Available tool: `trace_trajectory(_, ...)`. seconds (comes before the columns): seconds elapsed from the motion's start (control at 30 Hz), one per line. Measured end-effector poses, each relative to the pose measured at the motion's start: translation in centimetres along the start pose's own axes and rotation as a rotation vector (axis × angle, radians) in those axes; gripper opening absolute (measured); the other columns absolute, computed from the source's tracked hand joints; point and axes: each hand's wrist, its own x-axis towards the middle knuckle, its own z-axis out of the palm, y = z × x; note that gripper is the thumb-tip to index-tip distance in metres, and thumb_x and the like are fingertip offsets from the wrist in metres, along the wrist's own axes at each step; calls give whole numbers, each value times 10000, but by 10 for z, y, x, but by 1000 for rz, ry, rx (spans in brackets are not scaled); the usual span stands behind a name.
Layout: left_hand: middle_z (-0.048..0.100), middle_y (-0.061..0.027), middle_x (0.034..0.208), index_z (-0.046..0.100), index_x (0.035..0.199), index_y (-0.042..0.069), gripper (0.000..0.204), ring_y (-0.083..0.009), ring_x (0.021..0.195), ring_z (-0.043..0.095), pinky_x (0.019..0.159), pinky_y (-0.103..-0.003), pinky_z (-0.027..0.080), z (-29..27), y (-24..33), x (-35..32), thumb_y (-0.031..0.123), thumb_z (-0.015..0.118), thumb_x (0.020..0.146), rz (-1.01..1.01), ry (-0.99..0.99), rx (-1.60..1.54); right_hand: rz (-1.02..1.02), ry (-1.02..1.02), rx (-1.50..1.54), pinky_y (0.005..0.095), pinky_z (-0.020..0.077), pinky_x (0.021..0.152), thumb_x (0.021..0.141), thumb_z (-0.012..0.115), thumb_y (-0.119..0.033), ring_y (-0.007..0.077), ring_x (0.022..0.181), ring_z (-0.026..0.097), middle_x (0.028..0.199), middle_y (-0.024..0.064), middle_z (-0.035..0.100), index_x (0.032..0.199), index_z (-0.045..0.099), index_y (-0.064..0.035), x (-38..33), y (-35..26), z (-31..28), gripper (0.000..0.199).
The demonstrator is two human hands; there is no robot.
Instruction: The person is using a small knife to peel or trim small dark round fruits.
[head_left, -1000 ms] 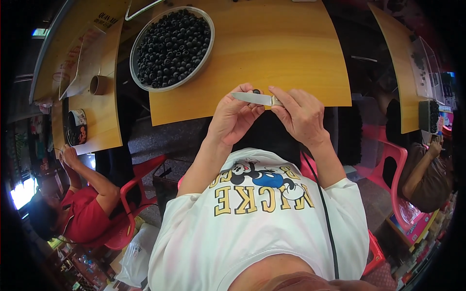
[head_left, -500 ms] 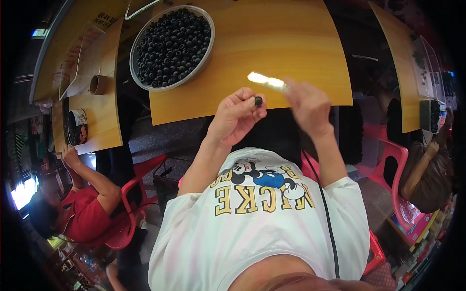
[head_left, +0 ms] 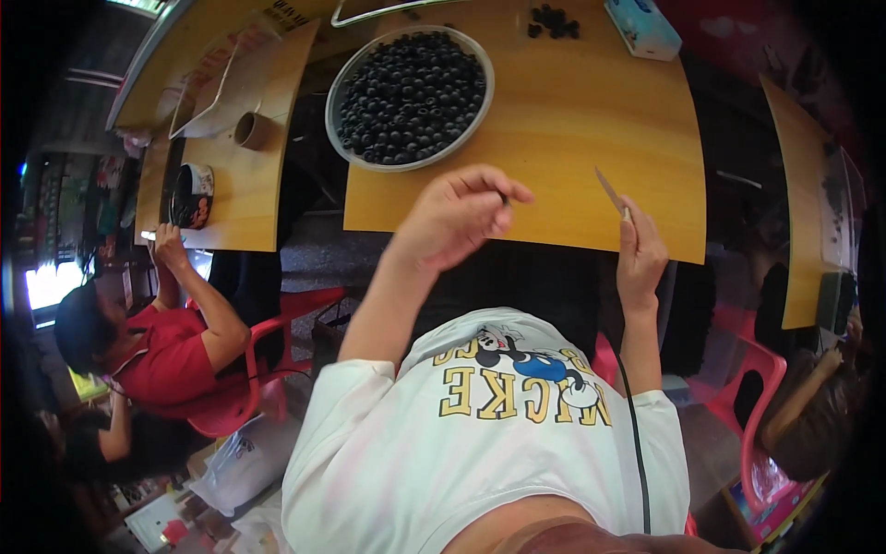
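Swung out to the right since the earlier frame: right hand (head_left: pixel 642 249) with knife (head_left: pixel 610 191), now well apart from left hand (head_left: pixel 459 217). Left hand loosely curled, fingertips close together on a dark round piece (head_left: pixel 505 198), mostly hidden. Right hand wrapped round the knife handle, blade bare, long axis slanting away from the body and leftward, height over the table (head_left: pixel 572 102) unclear. Near, beyond the left hand and a little to its left, a round bowl (head_left: pixel 406 169) heaped with dark pieces (head_left: pixel 411 97); left hand much nearer to it than the right. Farther out, ahead between both hands, a small dark heap (head_left: pixel 554 20); to its right, a blue-and-white box (head_left: pixel 644 30)
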Motion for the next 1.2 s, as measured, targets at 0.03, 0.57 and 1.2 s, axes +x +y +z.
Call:
trace_trajectory(0.03, 609, -92, 910, 605, 1042, -17, 158, -134, 711, 596, 693, -259, 515, -3, 18, 2, 17, 571, 892, 87, 12, 140, 3, 13, 6, 295, 479, 722, 978, 504, -174, 261, 840, 643, 957, 169, 662, 1112, 625, 16, -1, -1, -1, 262)
trace_trajectory(0.57, 630, -151, 921, 667, 967, -2, 219, -298, 890, 615, 793, -355, 496, -42, 93, 78, 72, 697, 763, 387, 367, 1956, 30, 17, 23, 304, 484, 768, 996, 468, -211, 264, 903, 647, 990, 166, 664, 1111, 620, 37, -7, 1, -10, 313)
trace_trajectory(1.2, 597, 6, 775, 624, 926, 67, 111, -46, 612, 504, 551, -165, 409, -5, -96, 24, 162, 665, 885, -276, 186, -223, 105, -291, 350, 241, 460, 696, 804, 690, 18, 145, 788, 580, 862, 70, 608, 1000, 676, 6, 6, -57, 7, 197)
